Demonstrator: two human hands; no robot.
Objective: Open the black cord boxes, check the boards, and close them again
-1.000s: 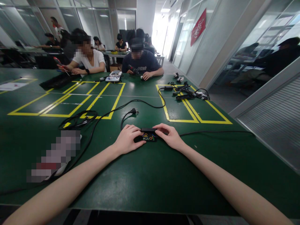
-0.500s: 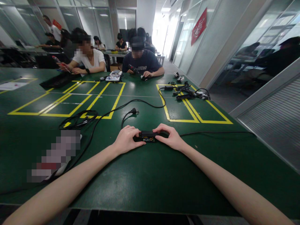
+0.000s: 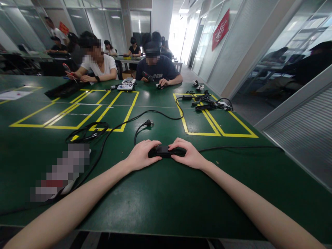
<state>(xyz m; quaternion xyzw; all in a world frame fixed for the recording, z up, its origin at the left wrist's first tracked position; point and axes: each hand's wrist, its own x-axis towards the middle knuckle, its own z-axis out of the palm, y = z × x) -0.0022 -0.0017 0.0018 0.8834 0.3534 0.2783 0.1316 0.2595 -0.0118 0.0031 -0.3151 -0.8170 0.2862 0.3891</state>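
Observation:
A black power adapter (image 3: 164, 151) lies on the green table between my hands, its casing closed over the front side. Around its left end, the thumb and fingers of my left hand (image 3: 141, 155) are pinched. On the right end, my right hand (image 3: 188, 154) grips the casing with thumb below and fingers on top. From behind my left hand a short black cord rises to a mains plug (image 3: 148, 123). Another thin black cable (image 3: 241, 147) runs off to the right from beside my right hand. My palms hide the adapter's two ends.
Left of me lie a coiled black cable (image 3: 88, 133) and a blurred-out, pale elongated object (image 3: 62, 169). More adapters and cables (image 3: 204, 103) sit at the far right, near yellow tape outlines (image 3: 202, 134). Two people (image 3: 98, 64) work across the table with tools in hand.
The adapter's upper casing has come down, and the circuit board that showed at its front is now covered. My left fingers have shifted slightly inward over the top.

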